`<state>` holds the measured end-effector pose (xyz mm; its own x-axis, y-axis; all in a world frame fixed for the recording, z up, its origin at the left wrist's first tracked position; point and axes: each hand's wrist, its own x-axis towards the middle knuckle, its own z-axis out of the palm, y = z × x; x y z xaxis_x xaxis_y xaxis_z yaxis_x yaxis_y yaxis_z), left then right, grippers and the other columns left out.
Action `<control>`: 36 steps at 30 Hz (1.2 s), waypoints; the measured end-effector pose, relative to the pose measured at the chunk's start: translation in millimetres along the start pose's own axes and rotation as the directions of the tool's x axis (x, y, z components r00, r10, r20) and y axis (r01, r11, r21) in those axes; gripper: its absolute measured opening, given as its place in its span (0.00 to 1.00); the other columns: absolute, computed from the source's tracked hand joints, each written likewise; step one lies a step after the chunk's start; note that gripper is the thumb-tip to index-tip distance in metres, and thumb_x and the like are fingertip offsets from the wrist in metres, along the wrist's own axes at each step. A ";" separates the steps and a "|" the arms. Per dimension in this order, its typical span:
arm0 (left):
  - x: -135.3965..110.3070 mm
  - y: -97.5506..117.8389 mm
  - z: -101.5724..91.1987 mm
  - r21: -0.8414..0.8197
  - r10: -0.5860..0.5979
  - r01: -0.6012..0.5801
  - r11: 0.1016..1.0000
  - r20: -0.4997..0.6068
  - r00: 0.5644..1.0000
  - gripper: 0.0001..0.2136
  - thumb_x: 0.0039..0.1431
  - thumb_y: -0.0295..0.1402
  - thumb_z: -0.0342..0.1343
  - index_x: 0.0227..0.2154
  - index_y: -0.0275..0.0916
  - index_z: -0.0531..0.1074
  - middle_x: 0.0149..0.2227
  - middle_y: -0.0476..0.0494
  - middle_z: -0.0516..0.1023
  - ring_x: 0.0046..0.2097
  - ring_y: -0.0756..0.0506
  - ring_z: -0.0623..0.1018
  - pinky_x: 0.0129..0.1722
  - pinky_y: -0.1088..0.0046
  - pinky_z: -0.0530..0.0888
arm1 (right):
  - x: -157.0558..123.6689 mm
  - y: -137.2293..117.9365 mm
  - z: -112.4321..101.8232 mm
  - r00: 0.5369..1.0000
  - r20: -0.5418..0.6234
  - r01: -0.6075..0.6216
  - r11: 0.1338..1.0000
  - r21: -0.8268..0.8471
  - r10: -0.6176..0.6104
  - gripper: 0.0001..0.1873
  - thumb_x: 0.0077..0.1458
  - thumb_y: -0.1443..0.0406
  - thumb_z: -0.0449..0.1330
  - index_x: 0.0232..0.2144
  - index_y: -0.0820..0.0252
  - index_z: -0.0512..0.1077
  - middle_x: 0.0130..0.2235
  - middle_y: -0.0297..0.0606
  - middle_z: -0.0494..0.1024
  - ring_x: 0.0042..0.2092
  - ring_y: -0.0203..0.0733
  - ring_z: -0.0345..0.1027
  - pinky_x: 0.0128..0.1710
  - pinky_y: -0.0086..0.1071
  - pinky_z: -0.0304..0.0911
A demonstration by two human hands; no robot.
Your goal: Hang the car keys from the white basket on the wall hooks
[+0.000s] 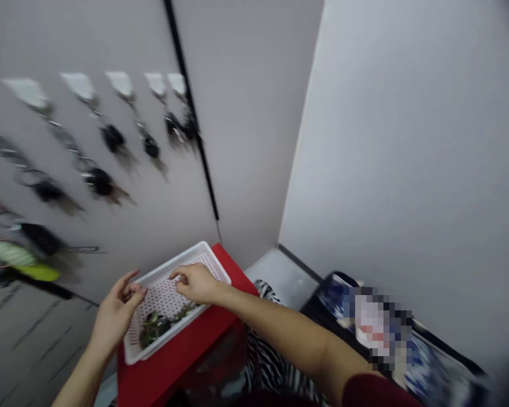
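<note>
A white perforated plastic basket (214, 265) sits on a red surface (173, 364). In its near left part lies a small heap of keys and dark and greenish bits (155, 328), too blurred to sort out. My left hand (119, 305) hovers over the basket's left edge, its fingers loosely bent and apart, with nothing visible in them. Reaching across from the right, my right hand (197, 284) is above the basket's middle. Its index finger and thumb are curled towards each other; anything between them is too small to make out.
Several key rings with dark fobs (99, 181) hang from white hooks (121, 83) on the grey panel at left. A pale wall (398, 141) rises at right. Below it is a dark seat or bag (322, 305) with blue-white items. Zebra-striped cloth (265, 356) shows beneath my right arm.
</note>
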<state>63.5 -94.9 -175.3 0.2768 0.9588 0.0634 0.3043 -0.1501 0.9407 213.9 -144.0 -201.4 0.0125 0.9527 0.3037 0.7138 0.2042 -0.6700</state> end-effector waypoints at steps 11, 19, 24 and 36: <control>51.3 69.0 -152.9 0.140 0.274 -0.258 0.956 -0.740 0.614 0.17 0.36 0.31 0.51 0.34 0.35 0.59 0.35 0.44 0.65 0.37 0.50 0.66 0.37 0.74 0.62 | 127.4 -136.8 -19.4 0.930 -0.269 0.320 0.912 0.256 -0.251 0.13 0.40 0.69 0.48 0.32 0.63 0.67 0.28 0.35 0.70 0.27 0.31 0.61 0.31 0.27 0.57; 88.4 81.4 -154.8 0.112 0.239 -0.219 0.969 -0.643 0.728 0.17 0.36 0.30 0.51 0.34 0.34 0.61 0.30 0.44 0.68 0.31 0.51 0.68 0.31 0.75 0.64 | 174.3 -192.9 8.9 0.917 -0.307 0.309 0.939 0.149 -0.254 0.21 0.40 0.68 0.49 0.41 0.68 0.60 0.37 0.44 0.68 0.36 0.36 0.61 0.38 0.29 0.55; 86.7 88.5 -154.3 0.076 0.314 -0.323 0.943 -0.522 0.793 0.09 0.42 0.32 0.45 0.27 0.33 0.65 0.24 0.47 0.69 0.26 0.52 0.67 0.26 0.78 0.63 | 186.7 -200.7 15.7 0.949 -0.267 0.221 0.958 0.181 -0.168 0.18 0.41 0.66 0.48 0.38 0.64 0.63 0.30 0.40 0.70 0.31 0.36 0.63 0.33 0.29 0.57; 57.3 156.4 -169.1 -0.161 0.365 -0.553 0.817 -0.599 0.713 0.08 0.42 0.32 0.45 0.25 0.34 0.64 0.17 0.54 0.61 0.17 0.57 0.60 0.17 0.84 0.58 | 194.6 -243.5 -7.0 0.908 -0.329 0.369 0.867 0.334 -0.260 0.15 0.40 0.66 0.48 0.33 0.61 0.66 0.21 0.31 0.67 0.21 0.30 0.56 0.24 0.24 0.54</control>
<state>-27.2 -22.6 31.9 -0.2378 0.7733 0.5878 -0.0517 -0.6143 0.7873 47.4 -9.9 25.6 0.0564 0.7376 0.6729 0.3897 0.6042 -0.6950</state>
